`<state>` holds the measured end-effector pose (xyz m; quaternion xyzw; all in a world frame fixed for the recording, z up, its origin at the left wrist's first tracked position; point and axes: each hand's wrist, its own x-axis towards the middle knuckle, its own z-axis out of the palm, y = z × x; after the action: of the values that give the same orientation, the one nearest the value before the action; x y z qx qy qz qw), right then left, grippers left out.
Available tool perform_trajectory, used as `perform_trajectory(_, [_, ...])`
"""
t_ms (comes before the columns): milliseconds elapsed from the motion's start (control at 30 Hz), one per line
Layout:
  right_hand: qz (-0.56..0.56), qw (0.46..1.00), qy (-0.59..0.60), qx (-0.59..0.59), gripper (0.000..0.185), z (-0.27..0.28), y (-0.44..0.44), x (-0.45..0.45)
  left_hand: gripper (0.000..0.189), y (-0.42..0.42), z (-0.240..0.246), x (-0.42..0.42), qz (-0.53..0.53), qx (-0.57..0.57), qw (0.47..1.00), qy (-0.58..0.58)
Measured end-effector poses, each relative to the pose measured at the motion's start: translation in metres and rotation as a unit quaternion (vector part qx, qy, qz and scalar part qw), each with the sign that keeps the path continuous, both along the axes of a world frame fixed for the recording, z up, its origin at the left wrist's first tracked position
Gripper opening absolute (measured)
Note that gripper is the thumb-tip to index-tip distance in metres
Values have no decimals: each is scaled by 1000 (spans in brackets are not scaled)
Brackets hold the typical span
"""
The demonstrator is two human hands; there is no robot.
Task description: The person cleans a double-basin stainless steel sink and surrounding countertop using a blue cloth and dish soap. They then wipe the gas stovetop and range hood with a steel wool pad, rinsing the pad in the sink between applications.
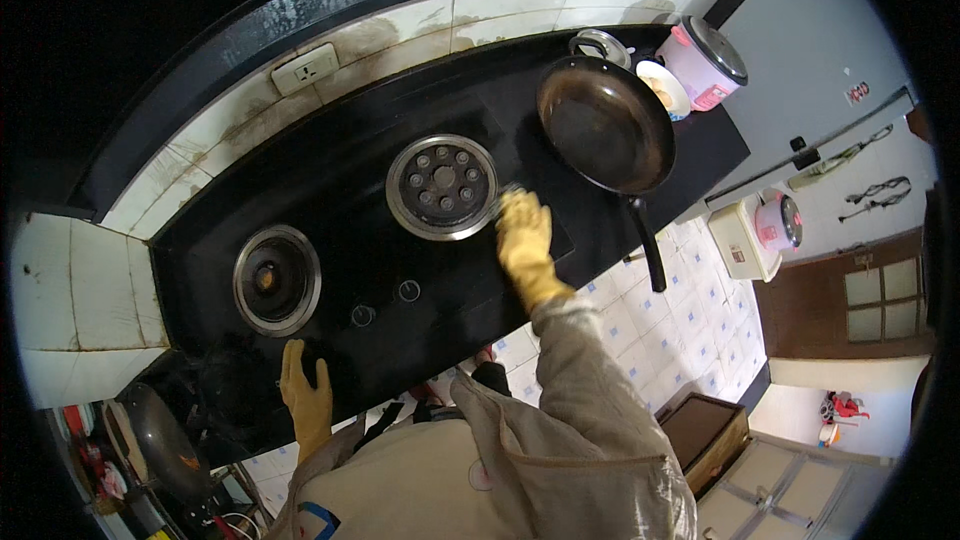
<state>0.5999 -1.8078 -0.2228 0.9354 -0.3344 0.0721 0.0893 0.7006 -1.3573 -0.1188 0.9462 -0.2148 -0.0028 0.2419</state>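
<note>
My right hand [527, 244], in a yellow rubber glove, presses on the black glass cooktop [465, 281] just right of the middle burner [444, 178]. Under its fingertips a blurred, greyish scouring pad [507, 193] partly shows, against the burner's metal rim. The burner cap has several round studs. My left hand [304, 382], gloved too, rests with thumb and fingers apart near the cooktop's front left, holding nothing. Just beyond its fingertips is the left burner [277, 281], its cap off and the bowl dark and stained. Two control knobs [386, 304] sit between the burners, near the front.
A large frying pan [607, 124] stands at right, its handle over the counter's front edge. Behind it are a glass lid [606, 49], a bowl of food [666, 90] and a pink rice cooker [705, 64]. A wok [165, 439] leans at lower left. A range hood [300, 22] hangs above.
</note>
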Motion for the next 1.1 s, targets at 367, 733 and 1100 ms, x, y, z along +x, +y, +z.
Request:
perform_trajectory(367, [208, 965, -117, 112, 52, 13, -31, -35, 45, -28, -89, 0, 66, 158, 961, -217])
perform_trajectory(733, [232, 952, -64, 187, 50, 39, -117, 129, 45, -34, -79, -2, 79, 146, 972, -168])
perform_trajectory(1100, [337, 930, -14, 147, 29, 25, -3, 275, 49, -34, -78, 1, 81, 154, 972, -155])
